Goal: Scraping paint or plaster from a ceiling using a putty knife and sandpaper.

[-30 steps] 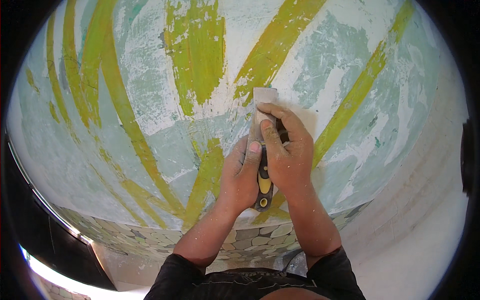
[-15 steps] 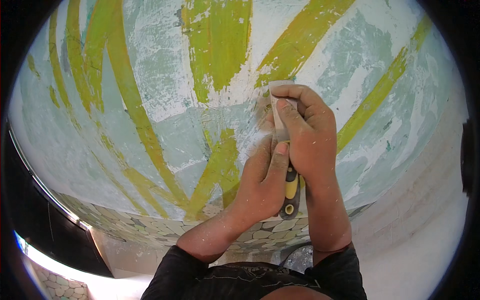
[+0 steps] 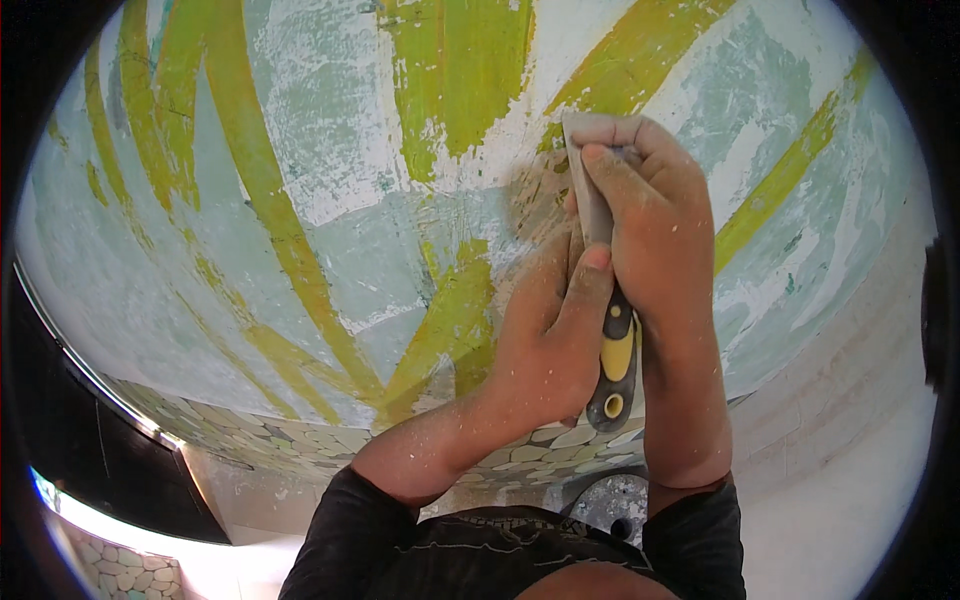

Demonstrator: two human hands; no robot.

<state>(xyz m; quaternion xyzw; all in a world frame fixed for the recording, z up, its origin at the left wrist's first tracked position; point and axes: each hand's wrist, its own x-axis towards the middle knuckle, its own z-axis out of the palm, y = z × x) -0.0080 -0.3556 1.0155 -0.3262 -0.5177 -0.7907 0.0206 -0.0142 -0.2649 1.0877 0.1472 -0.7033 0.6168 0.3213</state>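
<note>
Both my hands hold one scraper [image 3: 617, 358] with a wide pale blade and a black and yellow handle. My right hand [image 3: 658, 225] is closed round the upper blade, its thumb and fingers pinching near the wide edge. My left hand [image 3: 553, 335] grips lower down, with its thumb on the base of the blade. The handle hangs free below, pointing down. The blade's edge is at the painted wall [image 3: 345, 160], beside a rough, scuffed patch; exact contact is hard to make out. Flaking green stripes cross the wall's pale blue-grey and white surface.
A band of stone-patterned cladding [image 3: 525, 460] runs along the wall's foot. Below it, near my right forearm, sits a round grey, speckled object [image 3: 612, 503], partly hidden. At the left is a glossy black panel [image 3: 110, 450]. White dust specks cover my forearms.
My hands and the scraper have moved up and a little to the right. The view has shifted slightly too, showing more of the round grey object. Both hands keep their grip.
</note>
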